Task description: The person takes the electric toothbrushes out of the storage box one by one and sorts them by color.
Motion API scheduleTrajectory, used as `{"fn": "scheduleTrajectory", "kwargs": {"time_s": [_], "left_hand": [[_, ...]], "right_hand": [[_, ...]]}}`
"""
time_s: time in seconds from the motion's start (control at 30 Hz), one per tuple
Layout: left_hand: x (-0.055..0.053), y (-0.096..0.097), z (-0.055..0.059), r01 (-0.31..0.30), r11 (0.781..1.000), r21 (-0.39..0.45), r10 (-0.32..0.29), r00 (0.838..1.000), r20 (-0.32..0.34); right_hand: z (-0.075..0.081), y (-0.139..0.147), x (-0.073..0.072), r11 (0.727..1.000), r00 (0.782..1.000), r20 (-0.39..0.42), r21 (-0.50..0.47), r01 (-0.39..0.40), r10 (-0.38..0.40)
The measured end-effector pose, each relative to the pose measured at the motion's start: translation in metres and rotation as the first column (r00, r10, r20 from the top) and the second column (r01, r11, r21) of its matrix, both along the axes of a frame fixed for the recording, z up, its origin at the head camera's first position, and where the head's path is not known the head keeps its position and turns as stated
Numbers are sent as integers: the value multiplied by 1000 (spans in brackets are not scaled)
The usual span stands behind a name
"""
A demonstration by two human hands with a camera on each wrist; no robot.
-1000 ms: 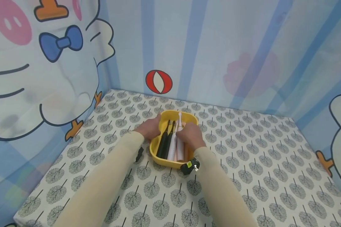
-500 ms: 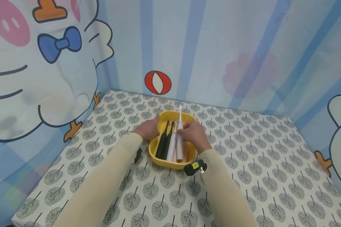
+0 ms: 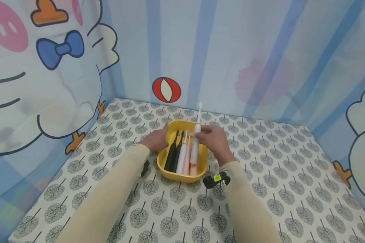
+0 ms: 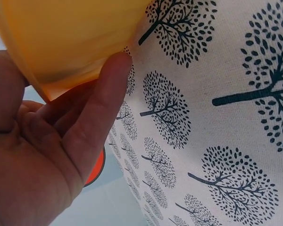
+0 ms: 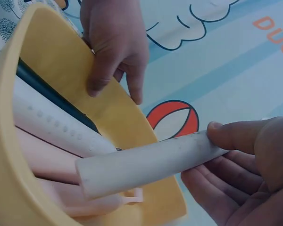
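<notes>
A yellow plastic basket [image 3: 174,176] sits on the table. At its left side my left hand [image 3: 157,139] grips the rim, thumb inside and fingers outside; the left wrist view shows the fingers against the outer wall [image 4: 75,33]. Between thumb and fingers, my right hand [image 3: 215,140] pinches a white electric toothbrush [image 3: 195,148] above the basket's right part. Its brush head points up and away, and its handle slants over the others. Inside lie two black electric toothbrushes [image 3: 170,157], another white one [image 3: 181,159] and two pink ones [image 5: 52,160], side by side.
The table is covered by a white cloth [image 3: 280,162] with a dark tree print. Behind it and at both sides hangs a blue and white cartoon curtain [image 3: 182,50]. Cloth surface extends widely to the right of the basket.
My right hand has drawn the white toothbrush up out of the row and slightly right, uncovering the pink ones beneath. The left hand keeps its grip on the basket rim.
</notes>
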State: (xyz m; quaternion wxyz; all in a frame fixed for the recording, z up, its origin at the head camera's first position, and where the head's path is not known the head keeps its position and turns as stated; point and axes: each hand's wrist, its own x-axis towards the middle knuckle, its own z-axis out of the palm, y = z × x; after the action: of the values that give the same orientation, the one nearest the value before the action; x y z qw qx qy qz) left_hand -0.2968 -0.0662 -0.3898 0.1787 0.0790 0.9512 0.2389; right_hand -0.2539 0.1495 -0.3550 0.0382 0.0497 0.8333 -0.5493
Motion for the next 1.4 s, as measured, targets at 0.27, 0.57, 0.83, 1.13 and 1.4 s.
{"fn": "scheduleTrajectory", "kwargs": {"time_s": [0.27, 0.57, 0.83, 1.13, 1.4], "left_hand": [[3, -3, 0, 19, 1000, 25, -19, 1000, 2], [0, -3, -3, 20, 999, 27, -20, 1000, -10], [1, -2, -1, 24, 999, 25, -24, 1000, -12], [1, -2, -1, 26, 1000, -4, -26, 999, -21], [0, -1, -1, 26, 1000, -12, -26, 1000, -6]], "right_hand": [[6, 11, -1, 994, 997, -78, -111, 18, -27], [19, 27, -2, 984, 989, -126, -170, 53, -75], [24, 43, -5, 980, 977, -176, -179, 88, -120], [25, 59, -9, 983, 968, -192, -117, 140, -161], [15, 74, -19, 980, 954, -229, -87, 180, -196]]}}
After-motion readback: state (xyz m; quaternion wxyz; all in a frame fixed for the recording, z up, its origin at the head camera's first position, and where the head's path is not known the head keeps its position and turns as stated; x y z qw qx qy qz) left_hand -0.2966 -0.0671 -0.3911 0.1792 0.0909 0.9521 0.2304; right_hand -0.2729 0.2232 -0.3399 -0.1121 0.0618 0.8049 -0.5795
